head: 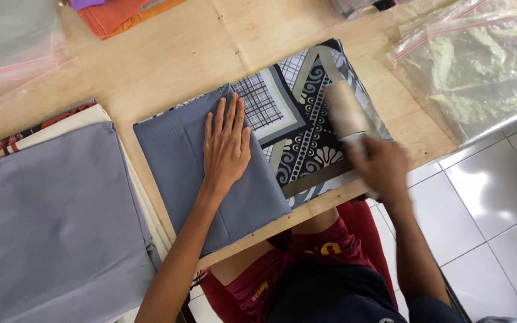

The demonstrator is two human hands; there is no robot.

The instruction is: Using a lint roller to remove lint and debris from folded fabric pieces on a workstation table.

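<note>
at centre frame, the left hand [227,146], fingers flat and slightly spread, pins a folded grey cloth [210,173] while the blurred right hand [381,167], fingers wrapped around its handle, runs a lint roller [347,112] across the patterned cloth [312,113], seemingly mid-job.

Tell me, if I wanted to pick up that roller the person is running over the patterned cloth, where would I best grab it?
Probably by the handle, where the right hand already grips it, coming from the table's near edge. The roller has a wide beige drum lying across the patterned cloth, and its narrower handle points back toward the person. It is blurred, so finer detail is unclear. The left hand lies flat on the grey folded cloth.
</note>
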